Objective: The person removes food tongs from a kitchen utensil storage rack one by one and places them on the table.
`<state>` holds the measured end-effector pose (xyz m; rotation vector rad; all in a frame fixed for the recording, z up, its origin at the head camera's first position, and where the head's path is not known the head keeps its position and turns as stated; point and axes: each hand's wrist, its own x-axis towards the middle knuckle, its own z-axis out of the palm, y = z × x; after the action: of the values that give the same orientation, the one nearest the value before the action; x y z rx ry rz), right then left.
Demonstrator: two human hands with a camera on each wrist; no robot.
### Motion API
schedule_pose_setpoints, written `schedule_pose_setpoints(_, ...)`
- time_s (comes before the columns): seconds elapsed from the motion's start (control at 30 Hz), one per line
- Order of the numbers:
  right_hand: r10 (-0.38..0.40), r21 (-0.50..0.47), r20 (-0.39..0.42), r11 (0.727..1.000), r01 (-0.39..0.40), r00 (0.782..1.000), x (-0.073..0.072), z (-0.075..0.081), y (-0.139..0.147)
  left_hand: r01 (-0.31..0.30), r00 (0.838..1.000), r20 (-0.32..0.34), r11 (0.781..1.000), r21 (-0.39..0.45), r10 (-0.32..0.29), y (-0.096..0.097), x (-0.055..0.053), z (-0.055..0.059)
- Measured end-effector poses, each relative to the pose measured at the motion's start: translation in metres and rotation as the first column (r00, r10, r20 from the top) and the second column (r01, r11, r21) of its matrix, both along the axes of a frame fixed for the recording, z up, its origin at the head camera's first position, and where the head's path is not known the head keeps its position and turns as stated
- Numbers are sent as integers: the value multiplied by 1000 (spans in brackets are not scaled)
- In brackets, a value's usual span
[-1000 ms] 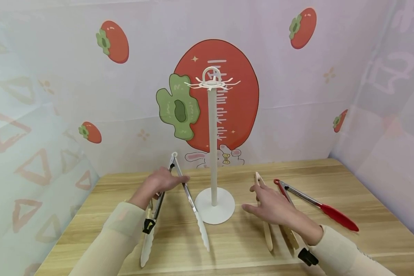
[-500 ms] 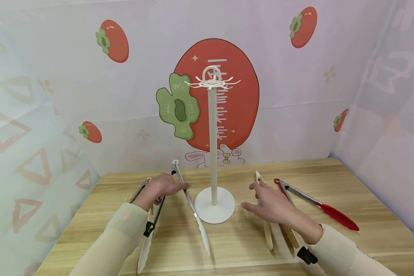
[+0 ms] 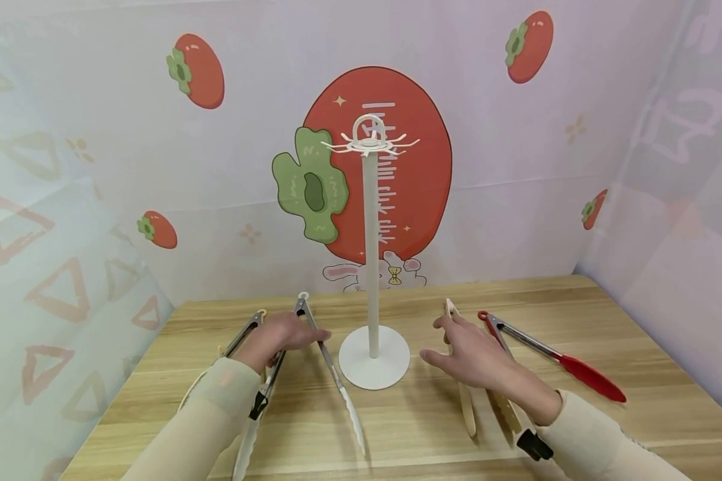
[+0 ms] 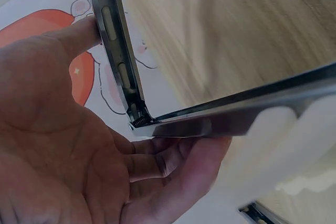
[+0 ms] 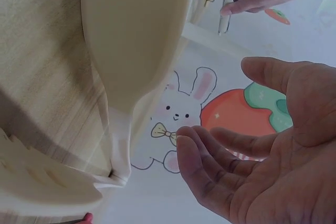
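My left hand (image 3: 287, 332) holds metal tongs (image 3: 331, 364) with white scalloped tips, just left of the stand. In the left wrist view, the thumb lies against one arm of the tongs (image 4: 118, 61) and bent fingers support the other. The tongs' arms are spread wide, hinge end pointing away. My right hand (image 3: 472, 354) hovers over cream-coloured tongs (image 3: 466, 404) with relaxed fingers and nothing in its grasp. The right wrist view shows a gap between that hand (image 5: 262, 177) and the cream tongs (image 5: 136, 30).
A white stand (image 3: 371, 267) with a ring of hooks (image 3: 370, 145) on top rises from a round base (image 3: 361, 374) mid-table. Red-tipped tongs (image 3: 532, 344) lie at the right. Another pair of tongs (image 3: 247, 332) lies partly behind my left wrist. A printed cloth backs the table.
My left hand and the white-tipped tongs have come down and slightly nearer to me. The pair of tongs at far left has come into fuller view. My right hand stays almost still.
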<state>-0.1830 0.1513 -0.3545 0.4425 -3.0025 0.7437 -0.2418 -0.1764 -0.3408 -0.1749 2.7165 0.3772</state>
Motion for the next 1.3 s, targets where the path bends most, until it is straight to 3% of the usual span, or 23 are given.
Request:
schedule_pose_setpoints(0.27,3,1,-2,1000,-3,1000,-1,-1,0,103,995,22,989,-110,-101,-3,2,-10)
schedule_pose_setpoints(0.7,4,-2,-16,1000,-4,1000,-1,-1,0,65,997,-31,981,-184,-72,2,6,-17)
schedule_pose_setpoints(1.3,19,-11,-6,1000,-19,1000,1,0,-1,61,996,-47,983,-171,-70,1,10,-24)
